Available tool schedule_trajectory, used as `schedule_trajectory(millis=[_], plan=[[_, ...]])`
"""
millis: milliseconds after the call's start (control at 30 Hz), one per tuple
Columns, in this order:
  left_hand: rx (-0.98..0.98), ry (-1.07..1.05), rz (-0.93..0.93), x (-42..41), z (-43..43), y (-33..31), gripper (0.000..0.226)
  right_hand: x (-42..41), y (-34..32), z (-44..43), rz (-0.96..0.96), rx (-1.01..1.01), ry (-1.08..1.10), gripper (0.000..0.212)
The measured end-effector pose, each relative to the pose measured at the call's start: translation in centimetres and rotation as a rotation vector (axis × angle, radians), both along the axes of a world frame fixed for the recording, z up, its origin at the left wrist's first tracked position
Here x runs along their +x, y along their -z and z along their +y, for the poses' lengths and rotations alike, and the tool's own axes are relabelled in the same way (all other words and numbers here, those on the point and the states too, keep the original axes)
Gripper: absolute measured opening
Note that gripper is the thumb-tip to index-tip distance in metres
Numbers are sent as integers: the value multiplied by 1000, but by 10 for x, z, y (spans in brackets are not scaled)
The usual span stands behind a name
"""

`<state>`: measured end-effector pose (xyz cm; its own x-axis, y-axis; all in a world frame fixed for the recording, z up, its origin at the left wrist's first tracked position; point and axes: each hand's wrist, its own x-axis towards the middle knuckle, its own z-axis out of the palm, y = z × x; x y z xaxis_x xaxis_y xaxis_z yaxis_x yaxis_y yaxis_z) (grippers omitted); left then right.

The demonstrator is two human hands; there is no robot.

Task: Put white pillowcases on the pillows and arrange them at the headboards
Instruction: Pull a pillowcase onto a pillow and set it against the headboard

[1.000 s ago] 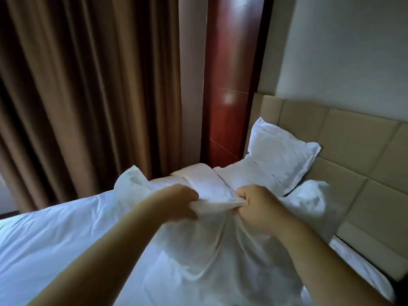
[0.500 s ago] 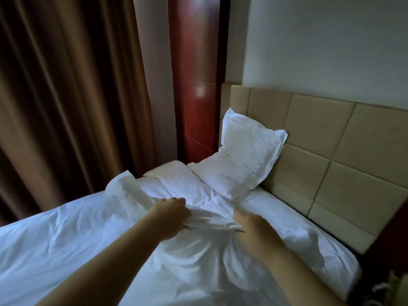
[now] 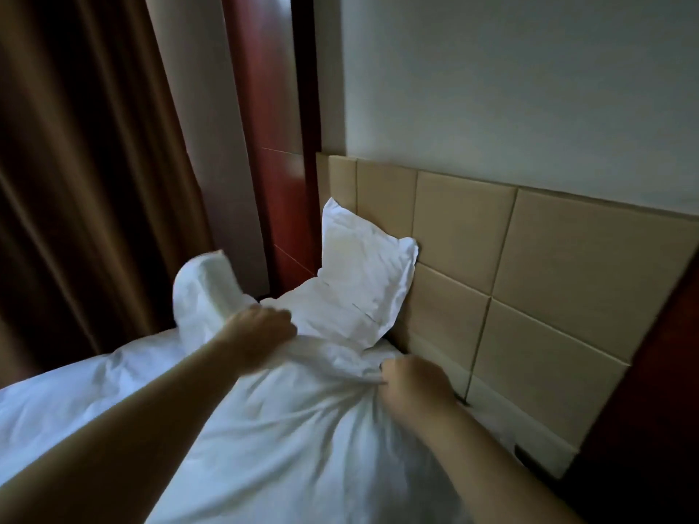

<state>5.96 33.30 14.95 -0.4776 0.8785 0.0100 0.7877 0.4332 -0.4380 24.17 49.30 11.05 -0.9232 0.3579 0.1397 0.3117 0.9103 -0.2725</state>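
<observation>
A white pillow in its pillowcase [image 3: 306, 440] lies on the bed in front of me, its cloth bunched into folds. My left hand [image 3: 261, 334] grips its upper edge. My right hand [image 3: 412, 383] is closed on the cloth lower down, close to the beige padded headboard [image 3: 529, 281]. One corner of the pillow [image 3: 206, 293] sticks up at the left. A second white cased pillow [image 3: 363, 274] leans upright against the headboard in the far corner.
A white sheet [image 3: 75, 395] covers the bed at the left. Brown curtains [image 3: 83, 164] hang beyond the bed. A dark red wooden panel [image 3: 272, 145] stands beside the headboard, and dark wood [image 3: 650, 410] borders it at the right.
My hands have moved apart along the pillow's edge, the right one going down toward the headboard. The held pillow has shifted toward the headboard and its left corner has risen.
</observation>
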Motion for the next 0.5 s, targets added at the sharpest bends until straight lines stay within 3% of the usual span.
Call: schedule_trajectory(millis=[67,200,333,500], plan=[[142,52,27,0,37,-30,28,10,-31,32,135,11,23,21],[418,139,3,9,86,-88,33,32,-94,76,366,15,64,39],[501,236,37,25,123,-132,34,52,-134,111,447,135,90,21],[572,322,4,36,154,-147,37,76,-157,125,480,298,142,44]])
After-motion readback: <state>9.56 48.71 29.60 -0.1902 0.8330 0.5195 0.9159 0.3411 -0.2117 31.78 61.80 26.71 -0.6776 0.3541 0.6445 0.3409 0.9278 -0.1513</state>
